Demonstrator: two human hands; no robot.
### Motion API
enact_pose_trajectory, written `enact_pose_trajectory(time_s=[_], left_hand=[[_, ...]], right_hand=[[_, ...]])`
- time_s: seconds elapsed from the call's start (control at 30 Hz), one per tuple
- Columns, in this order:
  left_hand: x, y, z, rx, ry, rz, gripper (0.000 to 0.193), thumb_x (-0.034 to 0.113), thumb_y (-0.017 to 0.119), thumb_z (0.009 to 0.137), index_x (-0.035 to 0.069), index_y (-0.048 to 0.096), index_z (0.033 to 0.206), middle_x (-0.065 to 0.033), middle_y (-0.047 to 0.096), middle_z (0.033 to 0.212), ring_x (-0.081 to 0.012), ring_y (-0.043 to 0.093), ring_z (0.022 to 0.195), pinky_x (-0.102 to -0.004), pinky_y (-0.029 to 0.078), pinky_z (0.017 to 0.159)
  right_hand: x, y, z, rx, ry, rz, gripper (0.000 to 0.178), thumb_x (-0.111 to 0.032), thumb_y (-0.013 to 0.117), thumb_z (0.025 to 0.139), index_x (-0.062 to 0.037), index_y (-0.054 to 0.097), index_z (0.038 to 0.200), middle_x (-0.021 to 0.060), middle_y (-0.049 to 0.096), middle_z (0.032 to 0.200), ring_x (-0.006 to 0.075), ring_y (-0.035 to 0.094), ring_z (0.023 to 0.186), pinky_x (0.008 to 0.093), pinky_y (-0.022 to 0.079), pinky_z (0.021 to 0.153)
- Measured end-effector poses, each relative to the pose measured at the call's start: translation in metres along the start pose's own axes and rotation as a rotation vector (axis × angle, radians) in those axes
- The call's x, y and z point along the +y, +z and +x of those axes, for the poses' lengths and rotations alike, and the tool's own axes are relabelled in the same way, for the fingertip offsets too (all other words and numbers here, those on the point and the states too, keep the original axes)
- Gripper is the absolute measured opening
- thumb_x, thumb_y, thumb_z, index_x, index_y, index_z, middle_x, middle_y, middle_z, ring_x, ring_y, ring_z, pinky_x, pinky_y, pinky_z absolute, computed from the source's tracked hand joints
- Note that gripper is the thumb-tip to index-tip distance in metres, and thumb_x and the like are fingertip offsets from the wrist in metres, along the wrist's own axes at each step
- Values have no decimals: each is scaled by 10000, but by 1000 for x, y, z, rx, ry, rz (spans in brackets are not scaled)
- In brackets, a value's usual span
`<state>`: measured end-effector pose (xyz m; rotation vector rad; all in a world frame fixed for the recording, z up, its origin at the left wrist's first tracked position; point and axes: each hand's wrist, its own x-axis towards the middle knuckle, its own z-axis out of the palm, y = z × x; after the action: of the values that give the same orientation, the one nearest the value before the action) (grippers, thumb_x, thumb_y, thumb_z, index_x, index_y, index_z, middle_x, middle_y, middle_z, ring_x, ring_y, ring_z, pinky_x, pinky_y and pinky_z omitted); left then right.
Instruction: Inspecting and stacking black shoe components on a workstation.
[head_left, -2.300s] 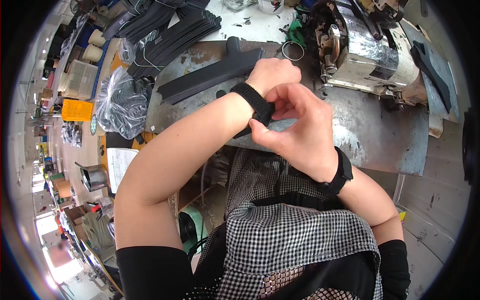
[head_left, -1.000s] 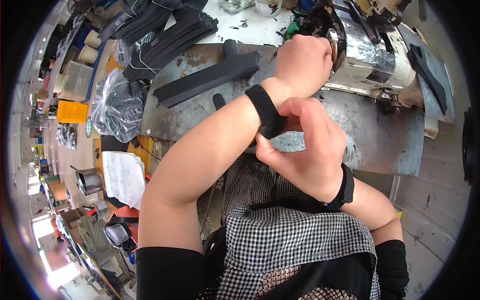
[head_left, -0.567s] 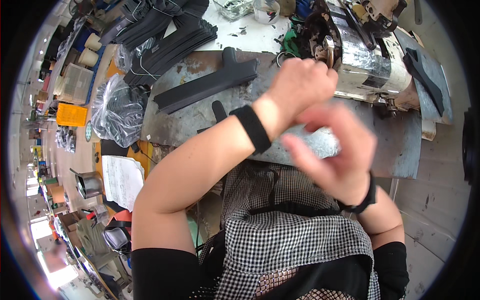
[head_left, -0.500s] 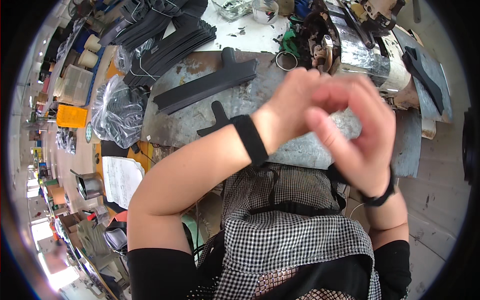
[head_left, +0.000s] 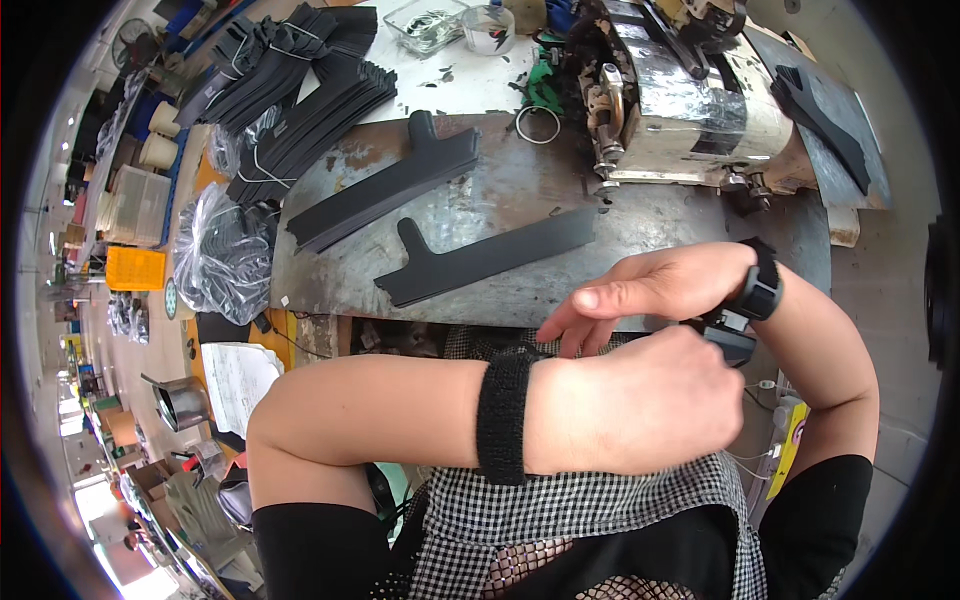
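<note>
1. My right hand (head_left: 665,285) has come away from the left band (head_left: 503,420), where its thumb and fingers were a second ago. The band now sits around my left wrist with no fingers on it.
2. My left hand (head_left: 635,415) has swung across my lap to the right wrist, so the work in hand now lies there, at the right band (head_left: 766,275) and its grey clip (head_left: 730,342).
3. The left fingers curl out of sight beside the clip; I cannot tell whether they pinch it.
4. The right fingers hang loose and slightly apart, thumb out, with nothing seen in them.
5. With my arms lower, the near black piece (head_left: 490,262) shows whole on the bench (head_left: 690,215), apart from both hands. The far black piece (head_left: 385,190) lies beyond it.
</note>
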<state>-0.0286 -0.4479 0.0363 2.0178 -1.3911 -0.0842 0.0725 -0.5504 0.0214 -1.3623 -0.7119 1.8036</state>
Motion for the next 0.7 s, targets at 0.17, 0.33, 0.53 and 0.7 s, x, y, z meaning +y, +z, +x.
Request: enact_pose_trajectory(time_s=[0.17,0.33,0.53,0.7], left_hand=[[-8,-5,26,354,108,-198,114,71,666,726,4,575,741,-109,605,686,-269,660,641,-360,551,604],[-20,7,27,316,59,-160,127,97,677,755,11,585,745,-99,609,690,-277,655,630,-366,554,601],[-23,18,26,333,109,-66,135,119,677,720,31,574,720,-75,591,659,-243,644,626,-352,536,578],[-18,31,23,235,203,215,122,149,644,681,67,553,683,-32,557,627,-187,619,627,-306,513,565]], right_hand=[[24,7,23,-4,-112,277,499,-412,492,1036,4,623,1278,103,692,1115,151,620,1019,310,486,933],[36,11,30,0,-198,318,467,-388,521,1029,2,631,1262,81,698,1070,129,621,976,296,496,896],[24,11,29,46,-238,236,430,-360,555,1021,-1,642,1243,56,704,1016,103,622,924,279,507,851],[10,1,16,115,-251,-35,263,-289,689,948,-28,687,988,-33,660,785,40,575,692,221,469,630]])
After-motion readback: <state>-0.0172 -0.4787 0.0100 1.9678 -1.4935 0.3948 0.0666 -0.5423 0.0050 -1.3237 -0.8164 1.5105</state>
